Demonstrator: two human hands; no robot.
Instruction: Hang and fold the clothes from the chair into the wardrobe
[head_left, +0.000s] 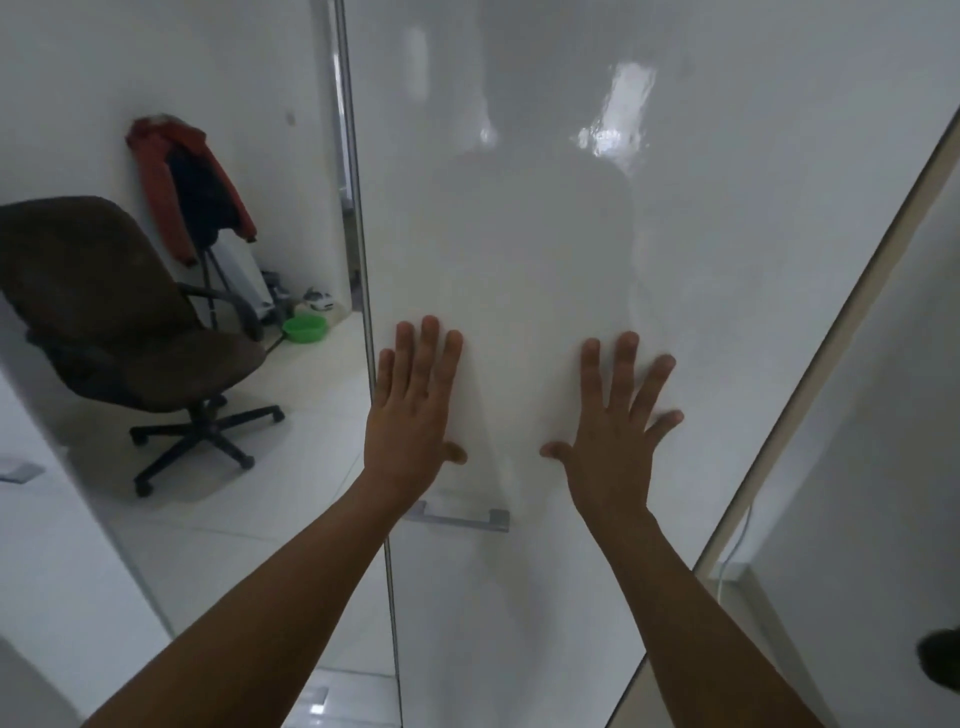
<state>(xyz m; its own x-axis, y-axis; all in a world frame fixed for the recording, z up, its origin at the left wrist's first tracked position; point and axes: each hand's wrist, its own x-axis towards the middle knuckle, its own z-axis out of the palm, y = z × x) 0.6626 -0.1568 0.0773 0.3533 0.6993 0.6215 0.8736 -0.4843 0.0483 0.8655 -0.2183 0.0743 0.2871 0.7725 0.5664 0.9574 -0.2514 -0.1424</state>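
Note:
A glossy white wardrobe door (597, 249) fills the middle of the view. My left hand (410, 405) lies flat on it near its left edge, fingers straight and pointing up. My right hand (618, 431) presses flat on the same door further right, fingers spread. A metal handle (457, 517) sits on the door just below my hands. To the left stands a dark brown office chair (119, 332) on castors; no clothes show on its seat. The inside of the wardrobe is hidden.
A red and dark jacket (187, 187) hangs against the far wall behind the chair. A green bowl (305, 328) and small items lie on the white tiled floor. Another white panel with a handle (21, 473) is at the left; a pale frame edge (810, 364) runs diagonally at right.

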